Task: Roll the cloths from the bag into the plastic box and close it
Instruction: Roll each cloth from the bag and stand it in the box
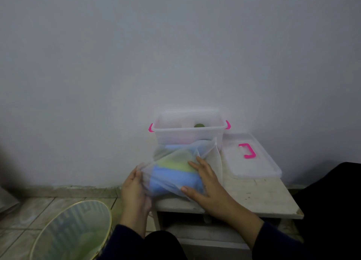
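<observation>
A translucent white bag (172, 156) lies on a small white table (263, 197), holding folded cloths: a blue cloth (172, 178) under a pale green one (173, 165). My left hand (134, 191) grips the bag's left end. My right hand (207, 185) rests on the bag's right side with fingers spread and straight. Behind the bag stands the clear plastic box (187, 131) with pink latches, open, a dark green item (198, 125) inside. Its clear lid (252, 162) with a pink handle lies to the right on the table.
A mesh waste basket (72, 230) with a yellow rim stands on the tiled floor at the lower left. The table backs against a plain white wall. A dark shape (332, 201) sits at the right edge.
</observation>
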